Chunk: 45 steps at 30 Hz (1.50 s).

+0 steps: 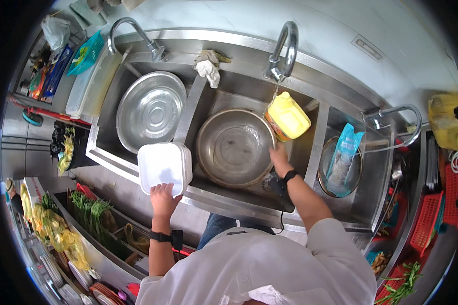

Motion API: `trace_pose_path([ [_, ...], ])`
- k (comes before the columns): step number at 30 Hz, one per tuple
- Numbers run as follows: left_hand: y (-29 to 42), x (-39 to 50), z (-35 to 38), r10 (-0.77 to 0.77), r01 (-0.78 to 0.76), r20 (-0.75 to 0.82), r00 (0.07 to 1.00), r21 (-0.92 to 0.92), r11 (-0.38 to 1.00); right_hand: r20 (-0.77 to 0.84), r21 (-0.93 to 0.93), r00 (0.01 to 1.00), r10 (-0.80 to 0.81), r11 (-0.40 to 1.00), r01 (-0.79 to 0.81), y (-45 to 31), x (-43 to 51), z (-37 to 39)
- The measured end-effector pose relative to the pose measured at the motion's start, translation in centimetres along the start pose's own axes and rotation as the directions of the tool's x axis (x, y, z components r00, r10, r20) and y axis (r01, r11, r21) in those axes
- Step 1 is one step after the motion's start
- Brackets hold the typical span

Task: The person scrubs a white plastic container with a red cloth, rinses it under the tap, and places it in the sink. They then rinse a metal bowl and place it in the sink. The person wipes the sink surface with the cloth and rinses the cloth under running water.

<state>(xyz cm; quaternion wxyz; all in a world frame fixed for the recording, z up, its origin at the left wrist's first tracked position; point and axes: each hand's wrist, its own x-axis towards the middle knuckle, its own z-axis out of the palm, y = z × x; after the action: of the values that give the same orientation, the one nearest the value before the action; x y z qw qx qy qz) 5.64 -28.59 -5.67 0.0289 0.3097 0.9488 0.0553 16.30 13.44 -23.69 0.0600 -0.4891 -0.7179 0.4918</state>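
Observation:
My left hand (pixel 165 200) holds the near edge of a white square plastic tub (pixel 162 167), perhaps a stack of them, above the sink's front rim. My right hand (pixel 281 160), slightly blurred, is at the right rim of a round metal basin (pixel 234 148) in the middle sink; whether its fingers grip the rim is hard to tell. Shallow water seems to lie in the basin. Beside it leans a yellow plastic jug (pixel 289 116), under the middle faucet (pixel 288 49), from which water runs.
A shiny metal basin (pixel 152 110) sits in the left sink. In the right sink, a blue plastic package (pixel 343 160) rests in a bowl (pixel 358 173), with a thin stream from the right faucet (pixel 400 108) reaching it. Wet rags (pixel 209 70) hang over the divider. Green vegetables (pixel 93 207) stand lower left.

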Motion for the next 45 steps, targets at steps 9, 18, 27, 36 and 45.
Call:
trace_pose_path([
  [9,-0.5,0.3,-0.2,0.005,-0.006,-0.022,1.000,-0.022,1.000,0.412,0.209,0.790,0.453,0.797,-0.566,10.3,-2.8,4.1],
  [18,-0.4,0.0,-0.1,-0.034,0.033,0.025,0.999,0.041,0.999,-0.024,-0.363,0.912,-0.409,0.854,0.373,-7.1,-7.7,-1.4],
  [27,-1.0,0.1,0.1,0.028,-0.029,0.030,0.999,0.037,0.999,0.091,-0.623,0.473,-0.876,0.320,0.713,-13.0,-18.3,-11.2],
  [36,-2.8,0.4,1.3,0.173,-0.172,0.035,0.984,-0.016,0.985,-0.151,-0.843,0.439,-0.886,0.348,0.411,-11.9,-29.9,-14.5],
  [45,-5.2,0.4,1.4,0.337,-0.337,0.073,0.939,-0.013,0.942,-0.728,-0.645,0.358,-0.584,0.762,-0.068,-6.8,-37.5,-13.3],
])
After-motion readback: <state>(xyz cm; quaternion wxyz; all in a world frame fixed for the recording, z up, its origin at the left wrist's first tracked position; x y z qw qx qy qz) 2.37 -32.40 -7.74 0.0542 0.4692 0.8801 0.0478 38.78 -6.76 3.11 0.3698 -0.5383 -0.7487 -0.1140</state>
